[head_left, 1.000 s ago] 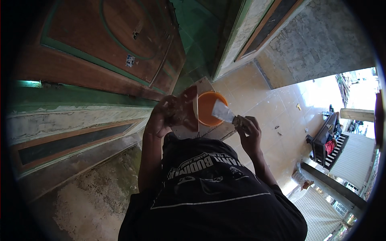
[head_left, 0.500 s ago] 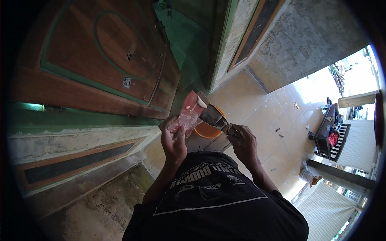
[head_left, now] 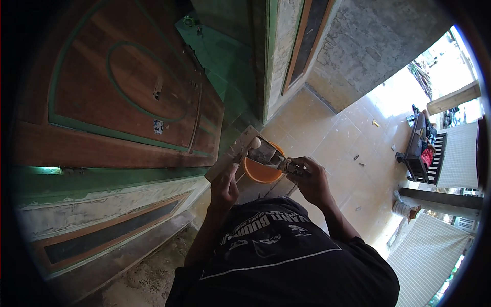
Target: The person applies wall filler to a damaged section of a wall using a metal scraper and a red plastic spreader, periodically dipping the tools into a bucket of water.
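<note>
1. A plate (head_left: pixel 230 157) is gripped by the left hand (head_left: pixel 224 189), its flat side tilted.
2. A scraper (head_left: pixel 264 154) is held by its handle in the closed right hand (head_left: pixel 313 180), its blade pointed toward the plate.
3. A white lump (head_left: pixel 253 144) is seen where plate and blade meet; whether the two touch cannot be told.
4. An orange bucket (head_left: pixel 262 175) is placed below both tools, partly hidden by the scraper.
5. The tiled floor (head_left: pixel 332 148) is bordered by a brown door (head_left: pixel 82 97) on the left.
</note>
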The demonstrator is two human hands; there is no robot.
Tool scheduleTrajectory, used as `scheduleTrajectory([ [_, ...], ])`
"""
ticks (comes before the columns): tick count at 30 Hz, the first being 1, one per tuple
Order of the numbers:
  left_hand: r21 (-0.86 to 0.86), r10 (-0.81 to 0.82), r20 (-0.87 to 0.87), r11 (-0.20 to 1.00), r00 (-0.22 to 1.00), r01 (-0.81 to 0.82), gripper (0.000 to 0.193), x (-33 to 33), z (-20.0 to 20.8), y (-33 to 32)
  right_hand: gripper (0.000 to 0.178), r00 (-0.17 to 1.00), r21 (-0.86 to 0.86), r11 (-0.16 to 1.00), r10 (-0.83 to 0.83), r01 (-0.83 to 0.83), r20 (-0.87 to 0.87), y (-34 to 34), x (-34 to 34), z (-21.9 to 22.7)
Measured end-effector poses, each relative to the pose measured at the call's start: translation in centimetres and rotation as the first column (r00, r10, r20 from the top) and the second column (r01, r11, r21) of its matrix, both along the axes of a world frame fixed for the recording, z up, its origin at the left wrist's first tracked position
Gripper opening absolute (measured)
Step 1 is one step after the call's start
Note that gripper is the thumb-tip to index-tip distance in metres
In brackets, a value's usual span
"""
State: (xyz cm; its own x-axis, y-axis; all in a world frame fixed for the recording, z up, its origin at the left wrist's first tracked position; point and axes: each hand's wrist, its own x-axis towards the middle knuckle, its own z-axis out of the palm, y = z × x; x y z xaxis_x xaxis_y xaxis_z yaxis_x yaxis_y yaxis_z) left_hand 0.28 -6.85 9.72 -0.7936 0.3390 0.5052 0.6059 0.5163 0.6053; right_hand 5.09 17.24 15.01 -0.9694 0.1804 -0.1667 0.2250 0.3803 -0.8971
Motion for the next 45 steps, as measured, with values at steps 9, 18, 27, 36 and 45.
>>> scheduleTrajectory([
  [9,0.655,-0.529,0.755,0.573,0.387,-0.493,0.033,0.1,2.0,-0.2,0.025,0.953,0.091,0.993,-0.051,0.081,-0.298,-0.1,-0.6,-1.5],
  [18,0.684,-0.806,0.590,0.473,0.040,-0.555,0.035,0.1,3.8,-1.7,0.024,0.646,0.399,0.871,0.133,0.285,-0.752,0.3,-1.2,-5.9],
  [27,0.680,-0.812,0.580,0.436,0.069,-0.590,0.036,1.4,3.6,-1.9,0.021,0.623,0.418,0.855,0.151,0.308,-0.768,2.2,-0.6,-5.9],
  [36,0.821,-0.774,0.522,0.343,0.358,-0.456,0.030,0.6,4.1,-2.4,0.012,0.906,0.154,0.981,-0.041,0.115,-0.420,2.1,0.7,-3.4],
  [45,0.737,-0.252,0.599,0.546,0.760,-0.399,0.034,0.9,6.3,0.6,0.032,0.930,-0.396,0.885,0.331,-0.246,0.162,3.0,2.0,1.0],
])
